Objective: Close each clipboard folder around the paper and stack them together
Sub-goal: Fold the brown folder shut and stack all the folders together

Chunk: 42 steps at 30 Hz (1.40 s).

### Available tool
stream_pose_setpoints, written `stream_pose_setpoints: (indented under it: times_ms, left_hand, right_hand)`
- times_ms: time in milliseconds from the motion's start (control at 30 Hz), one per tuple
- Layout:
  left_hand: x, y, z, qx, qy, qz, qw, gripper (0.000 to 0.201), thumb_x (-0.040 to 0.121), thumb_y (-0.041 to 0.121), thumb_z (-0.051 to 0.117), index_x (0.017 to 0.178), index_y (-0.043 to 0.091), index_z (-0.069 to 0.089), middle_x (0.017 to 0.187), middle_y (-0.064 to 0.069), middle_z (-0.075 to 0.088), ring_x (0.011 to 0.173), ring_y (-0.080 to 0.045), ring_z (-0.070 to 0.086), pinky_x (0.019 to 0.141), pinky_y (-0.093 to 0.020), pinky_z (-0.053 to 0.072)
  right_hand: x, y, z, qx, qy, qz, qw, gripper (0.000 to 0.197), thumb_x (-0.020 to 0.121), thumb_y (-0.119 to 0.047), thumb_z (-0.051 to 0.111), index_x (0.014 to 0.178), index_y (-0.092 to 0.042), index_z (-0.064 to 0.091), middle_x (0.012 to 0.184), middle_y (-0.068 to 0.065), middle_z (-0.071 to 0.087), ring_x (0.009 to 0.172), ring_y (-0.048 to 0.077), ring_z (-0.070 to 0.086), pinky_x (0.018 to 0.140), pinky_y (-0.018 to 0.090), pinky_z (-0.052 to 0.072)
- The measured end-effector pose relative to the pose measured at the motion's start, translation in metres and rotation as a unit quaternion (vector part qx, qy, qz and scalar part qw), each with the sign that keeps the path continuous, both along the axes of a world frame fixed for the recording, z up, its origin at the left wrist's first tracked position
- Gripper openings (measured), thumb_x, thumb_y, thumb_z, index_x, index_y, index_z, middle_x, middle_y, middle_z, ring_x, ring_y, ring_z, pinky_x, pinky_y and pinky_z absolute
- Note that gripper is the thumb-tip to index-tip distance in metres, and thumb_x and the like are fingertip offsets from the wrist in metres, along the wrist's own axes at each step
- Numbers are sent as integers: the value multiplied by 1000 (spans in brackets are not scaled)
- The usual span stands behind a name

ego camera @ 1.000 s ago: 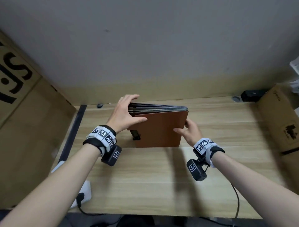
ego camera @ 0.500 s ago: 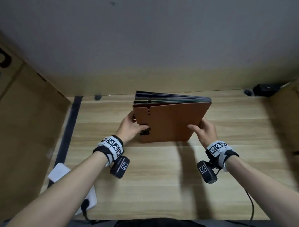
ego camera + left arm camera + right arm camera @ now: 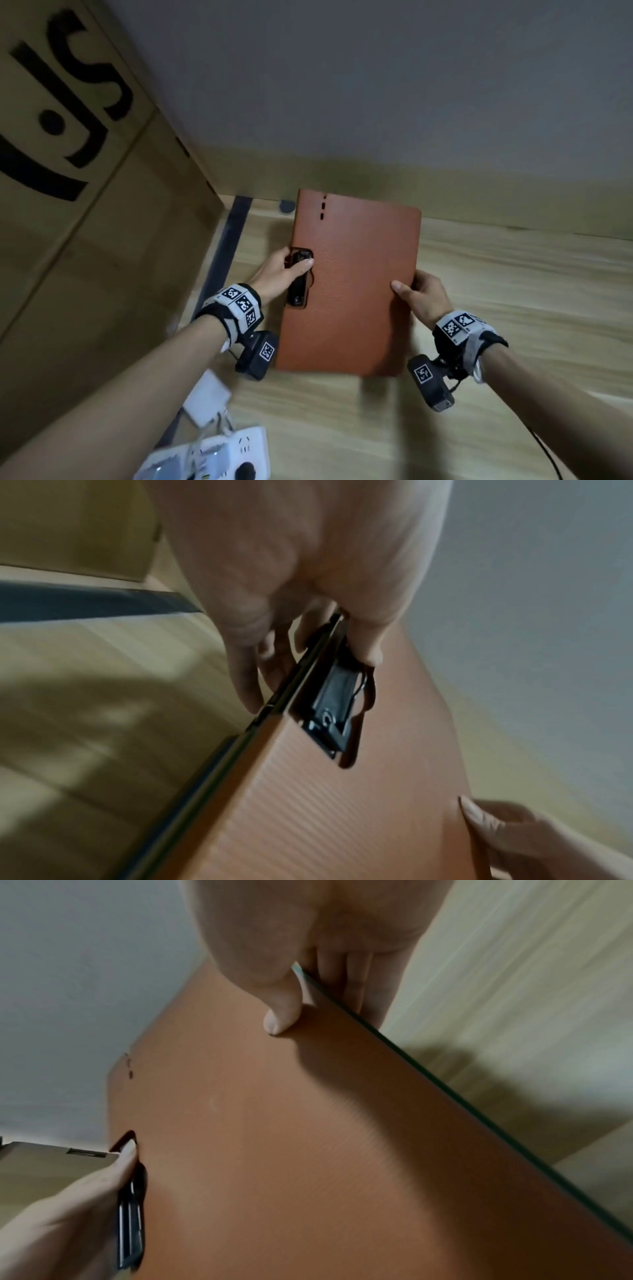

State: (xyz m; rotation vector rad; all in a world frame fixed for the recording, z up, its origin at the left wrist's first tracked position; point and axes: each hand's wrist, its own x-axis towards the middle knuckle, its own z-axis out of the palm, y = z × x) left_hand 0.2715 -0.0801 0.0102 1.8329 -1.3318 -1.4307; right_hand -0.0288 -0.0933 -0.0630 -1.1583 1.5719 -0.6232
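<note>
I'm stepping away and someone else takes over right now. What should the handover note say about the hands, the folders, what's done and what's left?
Left hand: grips the folder stack's left edge, thumb on the black clip.
Right hand: grips the stack's right edge, thumb on the brown cover.
Stack: held between both hands, above the wooden desk, brown cover toward the camera.
Done: folders look closed and gathered into one stack.
Left: probably just set the stack down on the desk.
</note>
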Motion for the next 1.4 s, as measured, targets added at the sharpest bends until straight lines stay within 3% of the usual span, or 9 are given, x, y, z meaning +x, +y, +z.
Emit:
stream_pose_setpoints:
  times_ms: [100, 200, 300, 500, 667, 767, 1033, 1233, 1400]
  left_hand:
    - [39, -13, -12, 20, -23, 51, 998, 36, 90, 40, 65, 120, 21, 61, 110, 2, 70, 103, -17, 68, 94, -38, 54]
    - [68, -25, -27, 39, -38, 90, 994, 51, 91, 36, 65, 134, 9, 55, 128, -6, 64, 108, -16, 61, 86, -23, 49]
    - [90, -35, -42, 64, -32, 132, 989, 59, 90, 38, 66, 137, 5, 51, 136, -8, 58, 121, -22, 57, 102, -32, 44]
    - [114, -51, -67, 69, -10, 210, 975, 62, 86, 40, 69, 132, 0, 56, 128, -14, 64, 118, -31, 60, 105, -47, 47]
    - [121, -63, -72, 42, -19, 238, 970, 31, 91, 28, 66, 104, 0, 68, 93, -15, 68, 89, -29, 63, 88, -45, 53]
    - [127, -64, -75, 41, -19, 263, 964, 30, 86, 31, 69, 97, 3, 71, 89, -14, 70, 85, -29, 64, 83, -44, 54]
    - [128, -67, -79, 20, -71, 246, 966, 28, 87, 35, 68, 87, 8, 74, 88, -14, 74, 87, -32, 69, 82, -42, 57]
    - [124, -64, -76, -1, -116, 216, 970, 27, 91, 31, 64, 103, 8, 72, 93, -6, 69, 90, -27, 66, 82, -35, 55]
    - [118, -67, -69, 50, -91, 217, 971, 55, 89, 34, 60, 139, 12, 51, 131, -7, 60, 119, -32, 57, 103, -44, 47]
  right_hand:
    - [48, -15, -21, 27, 29, 14, 999, 36, 83, -28, 72, 113, -8, 66, 108, 11, 74, 96, 27, 70, 92, 47, 55]
    - [86, -26, -27, 25, 80, 20, 996, 33, 83, -30, 73, 110, -11, 66, 103, 7, 73, 96, 28, 69, 90, 44, 55]
    - [113, -34, -25, 30, 126, 41, 991, 37, 83, -36, 73, 111, -14, 66, 101, 5, 72, 94, 27, 67, 88, 38, 54]
    - [152, -37, -27, 73, 100, 20, 992, 43, 69, -21, 81, 107, -14, 63, 101, 5, 71, 93, 27, 67, 89, 39, 55]
    - [172, -49, -23, 104, 70, -20, 992, 35, 60, -27, 74, 87, -8, 65, 96, 18, 69, 85, 34, 66, 75, 38, 55]
    - [175, -58, -33, 104, 91, -28, 990, 47, 43, -48, 61, 75, -15, 67, 100, 19, 65, 90, 38, 62, 85, 47, 54]
    - [175, -64, -60, 116, 54, -47, 991, 50, 45, -54, 60, 75, -14, 66, 103, 21, 64, 96, 40, 62, 92, 54, 51]
    - [186, -52, -6, 122, 49, -48, 990, 37, 53, -44, 59, 75, -14, 62, 109, 14, 48, 101, 39, 55, 96, 50, 47]
    - [178, -50, 5, 100, -12, -41, 994, 36, 62, -34, 66, 87, -9, 66, 108, 20, 61, 99, 39, 60, 89, 45, 49]
